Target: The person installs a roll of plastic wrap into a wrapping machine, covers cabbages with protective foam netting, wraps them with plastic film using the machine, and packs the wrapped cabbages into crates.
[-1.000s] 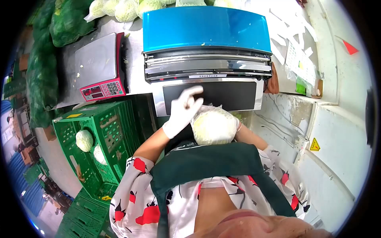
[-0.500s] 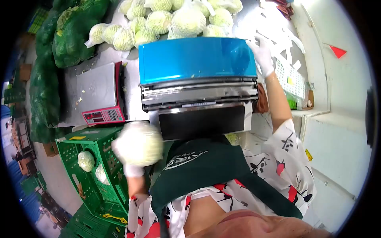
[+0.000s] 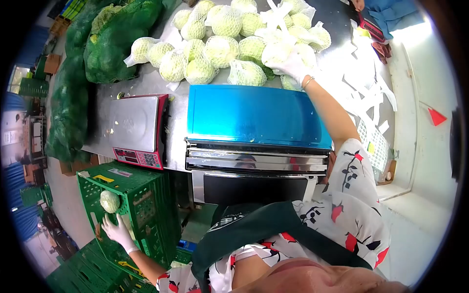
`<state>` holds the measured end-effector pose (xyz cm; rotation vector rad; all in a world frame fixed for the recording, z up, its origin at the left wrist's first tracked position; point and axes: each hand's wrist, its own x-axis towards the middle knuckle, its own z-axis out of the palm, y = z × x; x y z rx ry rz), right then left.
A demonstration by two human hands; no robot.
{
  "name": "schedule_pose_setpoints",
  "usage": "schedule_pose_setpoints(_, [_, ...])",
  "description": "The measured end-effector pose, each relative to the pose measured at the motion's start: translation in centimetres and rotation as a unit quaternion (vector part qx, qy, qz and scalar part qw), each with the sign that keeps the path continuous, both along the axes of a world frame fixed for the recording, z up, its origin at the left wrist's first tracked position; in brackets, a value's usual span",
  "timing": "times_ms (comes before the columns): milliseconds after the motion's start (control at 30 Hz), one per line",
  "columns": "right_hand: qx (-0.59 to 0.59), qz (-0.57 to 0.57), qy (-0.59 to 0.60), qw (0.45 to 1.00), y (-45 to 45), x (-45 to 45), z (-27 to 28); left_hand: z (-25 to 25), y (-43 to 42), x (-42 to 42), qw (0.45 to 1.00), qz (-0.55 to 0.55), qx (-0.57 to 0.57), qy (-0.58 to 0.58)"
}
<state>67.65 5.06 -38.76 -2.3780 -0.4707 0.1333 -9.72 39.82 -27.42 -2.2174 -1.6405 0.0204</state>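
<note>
My left hand [image 3: 118, 233], in a white glove, is inside the green crate [image 3: 134, 195] at the lower left. Its fingers are spread and hold nothing, just below a wrapped cabbage [image 3: 110, 201]. Past the blue-topped wrapping machine [image 3: 256, 115], my gloved right hand [image 3: 289, 66] reaches into the pile of cabbages. Its fingers lie round a pale cabbage [image 3: 274, 52], partly covering it. Many cabbages beside it are in white net sleeves, such as the netted cabbage [image 3: 246, 73] behind the machine.
A red scale [image 3: 136, 124] with a metal plate stands left of the machine. Green net sacks [image 3: 115, 46] lie at the back left. White strips [image 3: 366, 80] and a white perforated tray [image 3: 373, 141] are on the right. Part of another person's hand [image 3: 358, 5] shows at the top.
My left hand has moved down into the crate and let go of the wrapped cabbage it carried. My right hand has moved from the machine's far corner to the cabbage pile. The view has shifted.
</note>
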Motion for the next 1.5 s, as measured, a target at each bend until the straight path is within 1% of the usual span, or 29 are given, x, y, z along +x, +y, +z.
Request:
schedule_pose_setpoints(67, [-0.055, -0.031, -0.034, 0.997, -0.2, 0.6, -1.6, 0.5, -0.4, 5.3, 0.977, -0.176, 0.009, -0.122])
schedule_pose_setpoints(100, [-0.001, -0.004, -0.007, 1.0, -0.4, 1.8, -2.1, 2.2, -1.9, 9.6, 0.971, -0.207, 0.006, -0.119])
schedule_pose_setpoints(133, [0.053, 0.024, 0.021, 0.998, -0.8, 2.8, -2.5, 2.7, -1.9, 12.2, 0.953, -0.263, -0.008, -0.153])
schedule_pose_setpoints(167, [0.107, 0.05, 0.052, 0.992, -1.4, 3.1, -2.9, 3.9, -3.4, 15.7, 0.94, -0.275, -0.041, -0.196])
schedule_pose_setpoints(200, [0.186, 0.08, 0.136, 0.97, -2.2, 3.3, -2.6, 4.6, -4.2, 18.1, 0.921, -0.294, -0.08, -0.241])
schedule_pose_setpoints(233, [0.262, 0.109, 0.216, 0.934, -2.9, 3.7, -1.8, 4.8, -4.9, 20.2, 0.898, -0.312, -0.117, -0.286])
schedule_pose_setpoints(267, [0.334, 0.136, 0.295, 0.885, -3.2, 3.8, -0.8, 4.5, -5.7, 21.9, 0.878, -0.296, -0.168, -0.338])
schedule_pose_setpoints(300, [0.376, 0.125, 0.334, 0.856, -3.2, 2.9, 0.6, 4.3, -6.5, 23.6, 0.852, -0.277, -0.216, -0.387])
schedule_pose_setpoints(367, [0.448, 0.093, 0.416, 0.786, -4.1, -0.3, 3.7, 4.5, -8.6, 28.0, 0.815, -0.303, -0.284, -0.404])
schedule_pose_setpoints(400, [0.422, 0.121, 0.439, 0.784, -4.9, -1.1, 4.7, 3.8, -10.0, 30.1, 0.759, -0.291, -0.359, -0.458])
schedule_pose_setpoints(433, [0.368, 0.148, 0.408, 0.822, -6.0, -2.9, 6.2, 2.8, -11.4, 32.3, 0.695, -0.274, -0.43, -0.507])
schedule_pose_setpoints(500, [0.289, 0.226, 0.308, 0.878, -6.1, -8.7, 10.0, 0.9, -14.7, 36.8, 0.633, -0.305, -0.498, -0.507])
schedule_pose_setpoints(567, [0.209, 0.199, 0.28, 0.916, -6.1, -14.6, 11.8, -0.1, -17.1, 40.8, 0.625, -0.43, -0.482, -0.439])
schedule_pose_setpoints(600, [0.15, 0.174, 0.229, 0.946, -6.0, -16.7, 11.5, -1.0, -18.0, 42.4, 0.597, -0.458, -0.498, -0.43])
schedule_pose_setpoints(633, [0.123, 0.183, 0.156, 0.963, -5.9, -18.8, 10.9, -2.1, -18.6, 43.7, 0.569, -0.487, -0.511, -0.422])
schedule_pose_setpoints(700, [0.118, 0.169, 0.058, 0.977, -6.2, -20.7, 8.9, -3.2, -19.3, 44.9, 0.543, -0.489, -0.566, -0.381])
schedule_pose_setpoints(767, [0.11, 0.162, 0.039, 0.98, -6.9, -21.0, 8.7, -3.8, -18.7, 44.3, 0.574, -0.501, -0.518, -0.388])
schedule_pose_setpoints(800, [0.107, 0.158, 0.027, 0.981, -7.3, -20.9, 8.6, -3.8, -18.0, 43.4, 0.59, -0.478, -0.494, -0.423])
schedule_pose_setpoints(833, [0.144, 0.144, 0.033, 0.979, -8.2, -21.0, 8.8, -3.6, -17.2, 42.1, 0.604, -0.454, -0.469, -0.458])
schedule_pose_setpoints(900, [0.192, 0.091, -0.029, 0.977, -10.7, -22.7, 11.2, -3.7, -14.9, 38.4, 0.66, -0.371, -0.449, -0.475])
schedule_pose_setpoints(967, [0.128, 0.014, -0.131, 0.983, -14.3, -25.1, 11.6, -5.1, -12.9, 34.8, 0.748, -0.375, -0.361, -0.412])
schedule_pose_setpoints(1033, [0.092, -0.049, -0.069, 0.992, -17.4, -27.9, 10.2, -6.4, -12.8, 32.4, 0.724, -0.453, -0.359, -0.376])
schedule_pose_setpoints(1067, [0.077, -0.032, -0.084, 0.993, -18.3, -29.0, 8.9, -6.7, -13.1, 32.0, 0.742, -0.477, -0.341, -0.325])
schedule_pose_setpoints(1100, [0.062, -0.016, -0.1, 0.993, -19.0, -29.9, 7.7, -6.8, -13.6, 32.2, 0.726, -0.518, -0.327, -0.311])
schedule_pose_setpoints(1133, [0.055, -0.004, -0.093, 0.994, -19.0, -30.5, 7.5, -7.0, -13.8, 32.6, 0.728, -0.544, -0.304, -0.285])
schedule_pose_setpoints(1167, [0.043, 0.004, -0.05, 0.998, -18.9, -30.7, 7.5, -7.2, -13.9, 32.9, 0.73, -0.567, -0.28, -0.258])
schedule_pose_setpoints(1267, [-0.08, 0.074, -0.15, 0.983, -19.3, -29.7, 5.3, -7.1, -13.8, 33.4, 0.747, -0.563, -0.291, -0.2])
schedule_pose_setpoints(1367, [-0.136, 0.11, -0.163, 0.971, -19.3, -29.1, 5.1, -7.9, -13.2, 33.4, 0.738, -0.588, -0.269, -0.192])
schedule_pose_setpoints(1500, [-0.197, 0.154, -0.189, 0.949, -19.7, -28.6, 4.9, -7.4, -13.7, 33.3, 0.738, -0.586, -0.297, -0.154])
